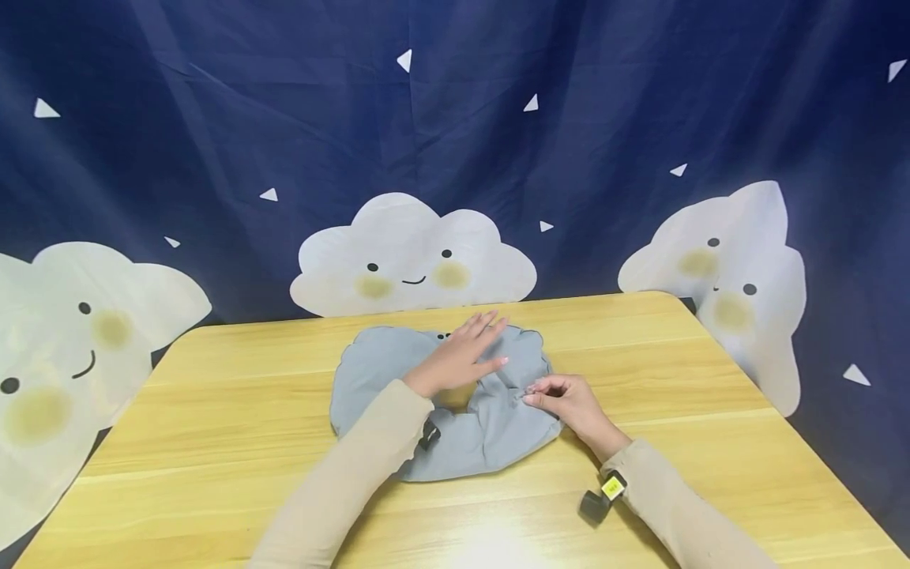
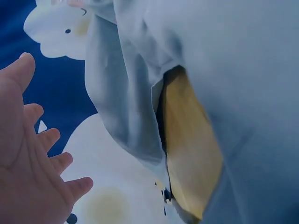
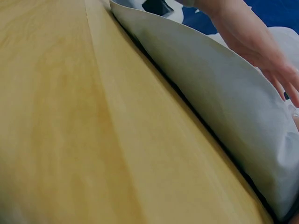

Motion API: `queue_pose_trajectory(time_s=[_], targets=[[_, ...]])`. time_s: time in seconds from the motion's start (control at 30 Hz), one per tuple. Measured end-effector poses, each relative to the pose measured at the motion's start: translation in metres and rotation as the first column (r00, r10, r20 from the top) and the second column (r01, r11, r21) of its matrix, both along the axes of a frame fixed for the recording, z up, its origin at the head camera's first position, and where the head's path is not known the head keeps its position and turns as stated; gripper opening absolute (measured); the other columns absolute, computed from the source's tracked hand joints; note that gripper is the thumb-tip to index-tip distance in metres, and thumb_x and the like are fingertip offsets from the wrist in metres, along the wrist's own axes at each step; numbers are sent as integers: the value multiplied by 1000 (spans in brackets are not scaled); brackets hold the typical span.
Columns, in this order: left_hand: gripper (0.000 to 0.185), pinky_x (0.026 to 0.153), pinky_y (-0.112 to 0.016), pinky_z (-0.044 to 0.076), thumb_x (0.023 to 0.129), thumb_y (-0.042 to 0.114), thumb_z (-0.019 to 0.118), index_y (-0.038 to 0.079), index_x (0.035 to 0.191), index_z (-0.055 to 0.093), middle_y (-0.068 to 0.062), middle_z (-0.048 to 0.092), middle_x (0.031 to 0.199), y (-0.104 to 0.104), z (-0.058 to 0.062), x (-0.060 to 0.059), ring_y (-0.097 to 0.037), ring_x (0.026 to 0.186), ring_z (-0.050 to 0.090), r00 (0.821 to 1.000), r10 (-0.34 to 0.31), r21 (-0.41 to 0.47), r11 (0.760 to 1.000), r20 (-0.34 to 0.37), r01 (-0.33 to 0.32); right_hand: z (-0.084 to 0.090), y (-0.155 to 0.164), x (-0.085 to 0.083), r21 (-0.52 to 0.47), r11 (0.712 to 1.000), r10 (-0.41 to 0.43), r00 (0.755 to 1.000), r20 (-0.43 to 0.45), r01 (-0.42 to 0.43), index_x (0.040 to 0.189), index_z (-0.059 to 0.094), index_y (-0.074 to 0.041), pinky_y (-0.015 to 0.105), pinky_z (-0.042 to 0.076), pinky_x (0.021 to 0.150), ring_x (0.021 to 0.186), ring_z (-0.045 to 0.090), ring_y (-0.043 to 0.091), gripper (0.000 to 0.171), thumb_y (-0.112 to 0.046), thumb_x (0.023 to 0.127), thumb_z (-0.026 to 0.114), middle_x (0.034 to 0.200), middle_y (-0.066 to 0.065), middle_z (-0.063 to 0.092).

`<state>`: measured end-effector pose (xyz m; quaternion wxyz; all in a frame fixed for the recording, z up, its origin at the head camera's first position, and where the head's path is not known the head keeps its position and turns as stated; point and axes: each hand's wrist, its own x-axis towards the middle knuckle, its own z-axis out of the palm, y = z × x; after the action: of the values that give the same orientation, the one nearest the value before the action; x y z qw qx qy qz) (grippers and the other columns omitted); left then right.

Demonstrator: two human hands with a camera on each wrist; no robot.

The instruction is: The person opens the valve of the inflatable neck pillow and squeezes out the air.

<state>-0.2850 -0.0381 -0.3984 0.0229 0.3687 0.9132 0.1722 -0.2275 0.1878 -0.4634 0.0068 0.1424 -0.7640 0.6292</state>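
A grey-blue inflatable neck pillow (image 1: 384, 367) lies on the table, ring-like around a central gap, with puckers on its right side. There my right hand (image 1: 572, 405) pinches a small pale valve-like piece on the upper surface between thumb and fingertips. My left hand (image 1: 458, 357) is over the pillow's middle with fingers spread, holding nothing. In the left wrist view, that hand's straight fingers are apart from the folded grey fabric (image 2: 126, 93). The pillow's near edge (image 3: 210, 79) rises from the tabletop in the right wrist view, where my right hand is mostly hidden.
The wooden table (image 1: 235, 395) extends around the pillow. Behind it hangs a dark blue curtain (image 1: 341, 118) printed with smiling clouds. A black wrist camera (image 1: 594, 507) juts from my right sleeve, and small dark marks (image 1: 442, 337) show near the pillow's far edge.
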Motion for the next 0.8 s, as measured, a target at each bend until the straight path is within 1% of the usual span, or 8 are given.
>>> queue_pose_trajectory(time_s=[0.13,0.27,0.37,0.47,0.57,0.7,0.8], targets=[[67,116,-43,6,99,49,38,19,153,12,-4,2,159,9,-1,-7,-27,145,0,999,32,15,999,23,-33,-1,1,0,-6,1000,0,1000,-10,0,83,69,8,20,51,67,76,63,6,13,0,75,76,84,7,72],[66,114,-52,6,98,50,39,23,153,13,-6,8,159,18,-6,-11,-30,144,-1,997,58,37,998,46,-60,-1,1,0,-8,1000,2,1000,-19,-2,84,68,11,20,50,68,77,63,6,16,0,75,76,82,-2,72],[66,114,-55,5,97,50,41,24,152,15,-5,12,158,22,-13,-15,-30,144,-2,995,76,55,995,68,-80,-1,0,0,-3,1000,18,999,-31,-18,85,68,11,20,50,67,77,63,6,16,0,76,75,81,-4,71],[66,114,-54,2,97,50,42,24,152,17,-3,12,158,25,-20,-18,-29,144,-3,994,60,56,996,87,-65,0,-1,0,-4,1000,18,999,-32,-18,85,68,11,20,50,67,77,62,6,16,0,76,75,81,-3,71],[65,113,-56,0,97,50,40,24,152,18,-5,11,158,28,-28,-23,-30,144,-6,992,34,54,998,122,-41,0,0,0,1,1000,11,999,-30,-11,84,68,10,20,50,68,77,62,6,15,0,76,75,81,3,72],[62,112,-58,0,99,47,39,23,152,17,-10,9,158,29,-35,-27,-35,143,-4,979,20,91,995,201,-39,-1,1,-1,-1,1000,19,999,-32,-19,84,68,10,20,50,69,77,62,6,13,1,76,75,83,10,72],[63,113,-56,-1,99,46,39,24,152,14,-9,6,158,30,-37,-27,-35,144,-3,970,16,104,994,243,-42,-1,1,-1,-10,1000,23,999,-28,-23,83,69,9,20,50,69,77,62,6,11,1,77,74,83,9,72]])
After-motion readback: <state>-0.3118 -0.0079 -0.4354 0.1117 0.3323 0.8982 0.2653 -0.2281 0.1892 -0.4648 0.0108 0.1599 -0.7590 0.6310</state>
